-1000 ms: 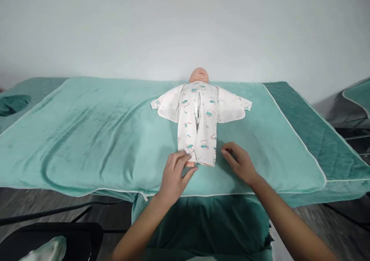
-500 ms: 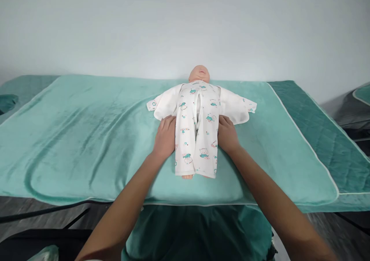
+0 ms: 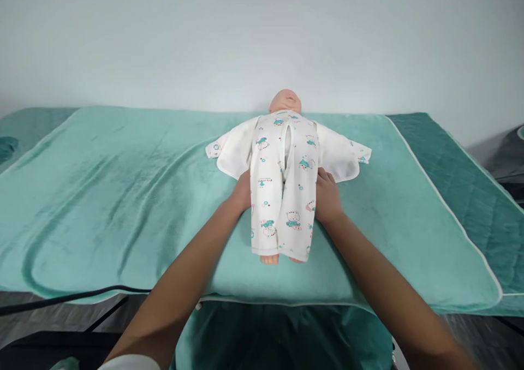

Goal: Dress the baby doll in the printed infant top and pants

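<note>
A baby doll (image 3: 285, 101) lies on its back, head toward the wall, in a white top (image 3: 338, 149) with sleeves spread wide. White printed baby pants (image 3: 264, 206) with an open crotch cover its trunk and legs; both feet (image 3: 269, 260) show below the hems. At the pants' left side is my left hand (image 3: 244, 189), its fingers hidden behind the cloth. Against the right side, my right hand (image 3: 328, 198) has its fingers curled in at the pants, the tips out of sight.
A plush green blanket (image 3: 102, 195) with folds on its left covers the bed. A darker quilted cover (image 3: 458, 179) shows at the right. Behind stands a white wall (image 3: 262, 37). Along the lower left runs a black bar (image 3: 82, 294).
The left hand's fingers have slipped out of sight behind the pants. More of the doll's feet shows below the hems. The view has shifted slightly.
</note>
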Action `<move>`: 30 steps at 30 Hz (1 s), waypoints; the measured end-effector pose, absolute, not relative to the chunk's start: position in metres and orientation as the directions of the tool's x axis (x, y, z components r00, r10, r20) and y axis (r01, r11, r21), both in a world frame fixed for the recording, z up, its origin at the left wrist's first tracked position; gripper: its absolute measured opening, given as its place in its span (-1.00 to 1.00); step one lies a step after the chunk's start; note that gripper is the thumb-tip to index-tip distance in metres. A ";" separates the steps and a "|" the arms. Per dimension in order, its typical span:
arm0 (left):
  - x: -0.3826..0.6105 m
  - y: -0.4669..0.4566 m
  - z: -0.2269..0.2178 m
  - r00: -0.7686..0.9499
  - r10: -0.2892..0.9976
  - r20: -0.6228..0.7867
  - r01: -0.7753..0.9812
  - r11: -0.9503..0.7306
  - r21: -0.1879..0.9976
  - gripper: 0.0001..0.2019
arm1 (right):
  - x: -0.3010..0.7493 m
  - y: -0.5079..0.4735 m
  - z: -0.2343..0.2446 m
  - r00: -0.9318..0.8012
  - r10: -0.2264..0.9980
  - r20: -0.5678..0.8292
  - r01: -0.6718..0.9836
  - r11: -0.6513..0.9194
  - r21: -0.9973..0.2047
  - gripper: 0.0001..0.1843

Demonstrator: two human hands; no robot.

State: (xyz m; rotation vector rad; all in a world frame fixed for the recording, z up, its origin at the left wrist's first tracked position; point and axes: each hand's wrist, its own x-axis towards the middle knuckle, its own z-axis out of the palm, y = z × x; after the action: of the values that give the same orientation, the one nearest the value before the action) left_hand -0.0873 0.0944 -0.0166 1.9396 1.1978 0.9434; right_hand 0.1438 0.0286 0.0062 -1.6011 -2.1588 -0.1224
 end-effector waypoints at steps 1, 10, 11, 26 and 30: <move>-0.088 0.095 -0.019 0.323 0.921 0.217 0.440 -0.349 0.828 -0.65 | 0.144 0.029 0.006 -0.223 0.889 0.399 0.929 0.318 -0.188 -0.79; -0.088 0.090 -0.019 0.390 0.884 0.257 0.419 -0.419 0.806 -0.78 | 0.154 0.024 -0.001 -0.289 0.840 0.459 0.789 0.480 -0.383 -0.77; -0.088 0.090 -0.019 0.370 0.891 0.263 0.404 -0.409 0.818 -0.75 | 0.155 0.022 -0.001 -0.319 0.820 0.475 0.761 0.520 -0.388 -0.77; -0.109 0.056 -0.018 0.410 0.772 0.486 0.550 -0.634 0.544 -0.79 | 0.164 0.010 -0.002 -0.403 0.721 0.563 0.747 0.615 -0.253 -0.74; -0.118 0.037 -0.022 0.508 0.695 0.509 0.575 -0.714 0.400 -0.83 | 0.167 -0.010 -0.003 -0.421 0.733 0.534 0.768 0.602 -0.221 -0.84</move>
State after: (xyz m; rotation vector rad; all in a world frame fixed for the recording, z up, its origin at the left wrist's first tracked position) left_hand -0.1177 0.0368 -0.0217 2.5680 1.0928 0.9907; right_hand 0.1668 -0.0101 -0.0025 -1.1812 -2.2341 -0.0758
